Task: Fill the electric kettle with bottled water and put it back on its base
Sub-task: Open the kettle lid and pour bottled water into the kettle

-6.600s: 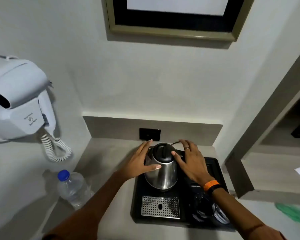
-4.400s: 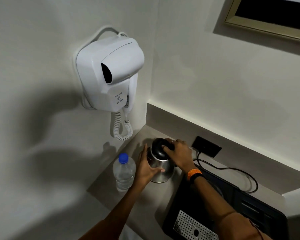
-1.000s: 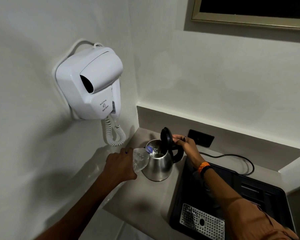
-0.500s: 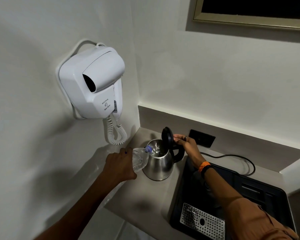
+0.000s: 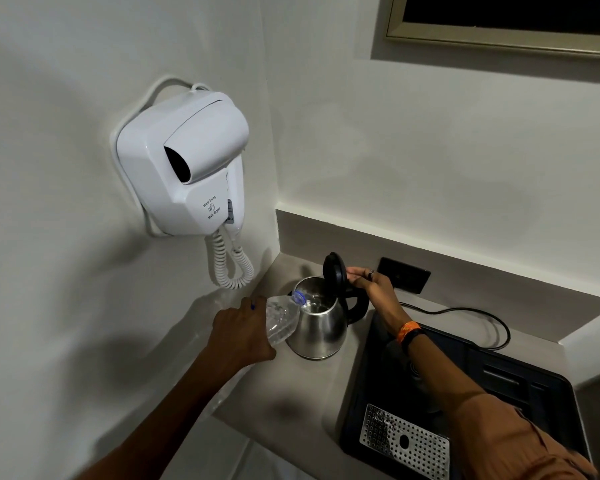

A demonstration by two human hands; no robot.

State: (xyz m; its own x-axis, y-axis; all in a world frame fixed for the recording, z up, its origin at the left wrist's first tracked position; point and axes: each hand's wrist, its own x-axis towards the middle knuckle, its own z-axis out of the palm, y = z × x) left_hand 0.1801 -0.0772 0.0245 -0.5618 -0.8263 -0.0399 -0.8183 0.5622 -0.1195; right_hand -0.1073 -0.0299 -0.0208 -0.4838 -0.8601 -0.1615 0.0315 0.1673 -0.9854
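Near the tabletop's [image 5: 312, 386] back-left corner, the left hand [image 5: 241, 332] has its grip closed round the tilted bottle [image 5: 280, 317] at the kettle's [image 5: 317, 329] mouth while the right hand [image 5: 374, 285] props the lid [image 5: 334, 271]; pour steadily, neck over the opening.

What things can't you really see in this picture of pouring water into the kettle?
All in the head view:
- Water level inside the shiny steel kettle: hidden by its wall and too dark.
- Round kettle base on the black plastic tray: covered by the right forearm.
- Rear of the clear plastic water bottle: wrapped by the left hand.
- Gold-framed picture: cut off by the top edge.
- Small print on the white wall hair dryer: partly too small to read.
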